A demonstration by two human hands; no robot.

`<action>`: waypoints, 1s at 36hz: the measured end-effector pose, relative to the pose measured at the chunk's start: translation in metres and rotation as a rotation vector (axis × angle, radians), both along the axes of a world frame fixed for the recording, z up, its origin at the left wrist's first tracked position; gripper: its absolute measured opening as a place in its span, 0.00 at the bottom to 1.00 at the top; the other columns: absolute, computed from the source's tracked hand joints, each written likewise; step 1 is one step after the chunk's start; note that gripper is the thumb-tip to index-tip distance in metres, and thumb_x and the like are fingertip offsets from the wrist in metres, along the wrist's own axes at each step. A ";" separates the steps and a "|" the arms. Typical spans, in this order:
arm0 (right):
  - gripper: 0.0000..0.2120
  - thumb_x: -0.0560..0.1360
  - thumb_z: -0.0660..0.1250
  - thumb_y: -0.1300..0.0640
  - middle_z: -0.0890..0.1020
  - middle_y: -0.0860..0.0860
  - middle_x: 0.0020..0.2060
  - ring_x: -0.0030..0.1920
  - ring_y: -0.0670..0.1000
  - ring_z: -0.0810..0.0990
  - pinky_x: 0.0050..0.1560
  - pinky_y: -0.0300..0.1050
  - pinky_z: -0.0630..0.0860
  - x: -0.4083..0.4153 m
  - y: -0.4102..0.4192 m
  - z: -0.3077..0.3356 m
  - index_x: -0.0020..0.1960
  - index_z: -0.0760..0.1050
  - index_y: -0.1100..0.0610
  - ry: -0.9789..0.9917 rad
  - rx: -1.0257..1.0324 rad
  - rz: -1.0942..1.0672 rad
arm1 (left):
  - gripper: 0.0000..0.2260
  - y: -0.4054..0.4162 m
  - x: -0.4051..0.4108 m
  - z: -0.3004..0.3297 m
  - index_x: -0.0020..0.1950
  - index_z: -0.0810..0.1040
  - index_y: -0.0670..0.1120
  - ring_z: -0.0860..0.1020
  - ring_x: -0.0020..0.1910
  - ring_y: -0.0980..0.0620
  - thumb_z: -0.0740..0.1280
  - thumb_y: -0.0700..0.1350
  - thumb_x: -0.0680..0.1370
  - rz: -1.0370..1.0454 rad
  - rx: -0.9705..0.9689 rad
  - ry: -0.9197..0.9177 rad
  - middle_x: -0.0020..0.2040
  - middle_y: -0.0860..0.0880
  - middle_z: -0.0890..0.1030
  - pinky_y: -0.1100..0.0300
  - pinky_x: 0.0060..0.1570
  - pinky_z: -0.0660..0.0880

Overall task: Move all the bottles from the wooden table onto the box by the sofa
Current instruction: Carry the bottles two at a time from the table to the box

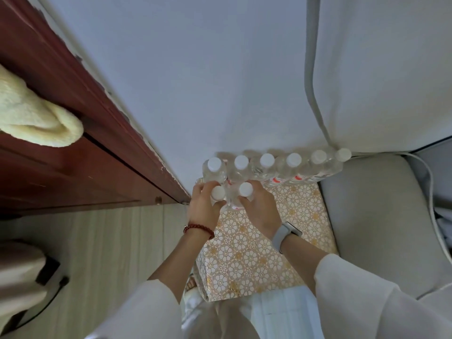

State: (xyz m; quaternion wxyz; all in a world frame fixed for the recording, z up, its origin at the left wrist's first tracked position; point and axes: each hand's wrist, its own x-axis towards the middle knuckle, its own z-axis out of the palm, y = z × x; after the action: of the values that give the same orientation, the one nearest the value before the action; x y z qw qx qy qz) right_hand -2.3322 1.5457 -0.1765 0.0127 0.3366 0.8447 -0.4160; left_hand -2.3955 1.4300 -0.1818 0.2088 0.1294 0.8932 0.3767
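Observation:
A box (264,245) wrapped in white and gold flower-patterned paper stands between a grey sofa (381,221) and a door. Along its far edge, against the wall, runs a row of several clear water bottles (292,167) with white caps. In front of the row's left end are two more bottles. My left hand (204,206) grips the left bottle (218,193). Around the right bottle (245,192) closes my right hand (259,206). Both bottles stand upright on the box, side by side and touching.
A dark red wooden door (80,143) with a cream towel (36,118) hanging on it lines the left side. The floor (110,253) is pale wood. A white curtain (381,69) hangs above the sofa, and a cable (433,204) runs down its right side.

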 end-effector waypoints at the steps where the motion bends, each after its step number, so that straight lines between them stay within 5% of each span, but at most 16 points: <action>1: 0.14 0.74 0.66 0.59 0.80 0.57 0.51 0.47 0.53 0.75 0.45 0.43 0.69 0.000 0.000 -0.001 0.58 0.70 0.60 0.009 0.005 -0.012 | 0.17 0.001 0.001 0.000 0.58 0.74 0.46 0.73 0.56 0.43 0.71 0.39 0.70 0.002 0.005 0.004 0.61 0.43 0.71 0.57 0.52 0.69; 20: 0.17 0.72 0.67 0.61 0.78 0.57 0.53 0.51 0.54 0.75 0.47 0.42 0.68 0.001 0.010 -0.001 0.59 0.69 0.59 -0.012 -0.062 0.071 | 0.18 0.004 0.004 -0.004 0.60 0.71 0.42 0.73 0.56 0.43 0.68 0.36 0.72 -0.045 0.016 0.043 0.61 0.40 0.69 0.60 0.51 0.67; 26: 0.29 0.73 0.65 0.61 0.70 0.56 0.66 0.66 0.56 0.69 0.66 0.48 0.67 0.013 0.011 0.011 0.70 0.57 0.58 -0.085 -0.128 0.154 | 0.31 -0.001 0.008 0.000 0.71 0.58 0.45 0.68 0.64 0.45 0.69 0.40 0.72 -0.071 -0.001 -0.033 0.67 0.41 0.66 0.55 0.62 0.66; 30: 0.23 0.75 0.63 0.62 0.71 0.54 0.65 0.66 0.52 0.67 0.60 0.38 0.60 0.022 0.007 0.032 0.68 0.62 0.57 0.011 -0.059 0.131 | 0.33 -0.016 0.019 0.013 0.72 0.55 0.46 0.64 0.67 0.45 0.69 0.43 0.72 -0.026 -0.004 -0.036 0.70 0.42 0.63 0.51 0.67 0.63; 36: 0.15 0.76 0.59 0.62 0.75 0.55 0.60 0.60 0.51 0.72 0.59 0.39 0.67 0.037 -0.027 0.078 0.63 0.68 0.59 0.131 0.033 0.197 | 0.24 -0.056 0.036 0.056 0.69 0.63 0.45 0.69 0.63 0.47 0.65 0.44 0.75 0.139 -0.002 0.014 0.67 0.44 0.66 0.54 0.63 0.67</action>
State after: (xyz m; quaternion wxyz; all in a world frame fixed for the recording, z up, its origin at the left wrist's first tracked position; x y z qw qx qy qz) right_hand -2.2954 1.5182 -0.0984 -0.0071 0.2242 0.8794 -0.4200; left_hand -2.3599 1.3739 -0.1260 0.1760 0.0694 0.9018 0.3885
